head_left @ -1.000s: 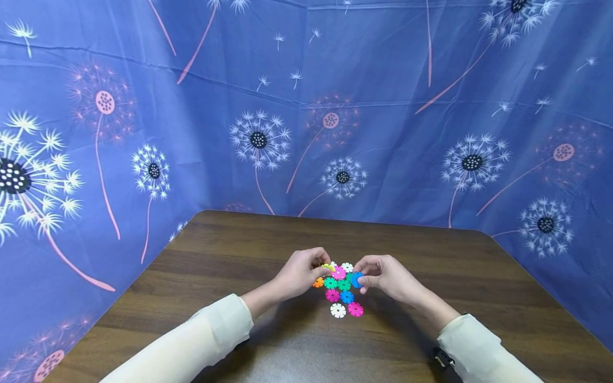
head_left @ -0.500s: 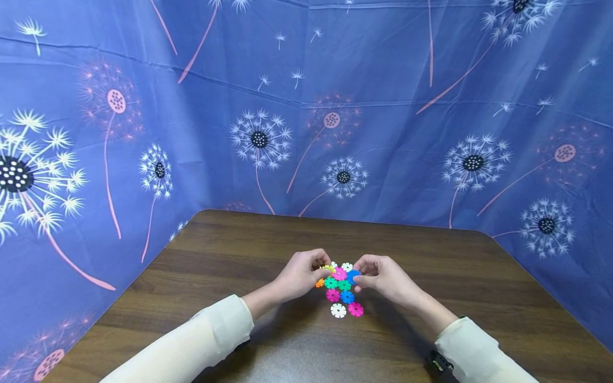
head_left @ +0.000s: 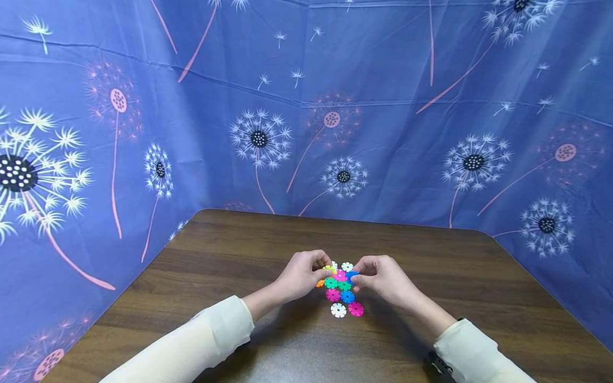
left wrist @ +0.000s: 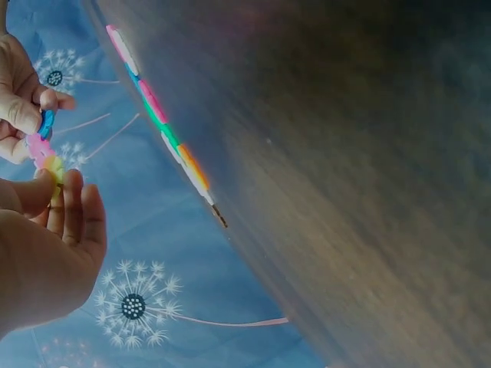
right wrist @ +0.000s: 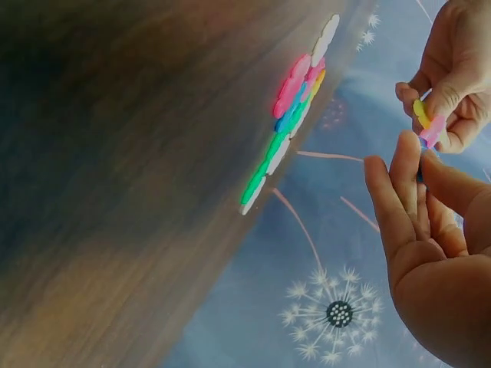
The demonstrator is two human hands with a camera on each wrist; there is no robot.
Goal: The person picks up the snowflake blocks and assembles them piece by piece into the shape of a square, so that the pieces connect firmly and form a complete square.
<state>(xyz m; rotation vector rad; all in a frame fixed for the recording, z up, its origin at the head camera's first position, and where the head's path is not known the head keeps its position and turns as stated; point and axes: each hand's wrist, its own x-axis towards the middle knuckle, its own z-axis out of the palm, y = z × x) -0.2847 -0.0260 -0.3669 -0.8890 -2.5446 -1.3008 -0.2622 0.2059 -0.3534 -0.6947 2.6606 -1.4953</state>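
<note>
My left hand [head_left: 300, 272] pinches a yellow notched disc [left wrist: 54, 164] between thumb and fingers. A pink notched disc [head_left: 339, 275] sits between the two hands, joined to the yellow one at its edge. With thumb and fingertips my right hand [head_left: 389, 277] holds a blue notched disc [left wrist: 47, 123] against the pink disc's other side. Whether blue and pink are slotted together I cannot tell. Both wrist views show these three pieces held up off the table, and fingers cover part of the yellow and blue ones.
Below the hands, several loose flat discs lie close together on the brown wooden table [head_left: 258, 239]: a white disc [head_left: 338, 310], a pink disc [head_left: 356, 309], a blue disc [head_left: 347, 297], a green disc [head_left: 330, 283] and an orange disc [head_left: 320, 284] among them. A blue dandelion-print curtain [head_left: 392, 133] surrounds the table.
The right hand has shifted slightly left, bringing the blue disc up against the pink one and partly behind the thumb. The left hand has stayed nearly still; the discs on the table have not moved.
</note>
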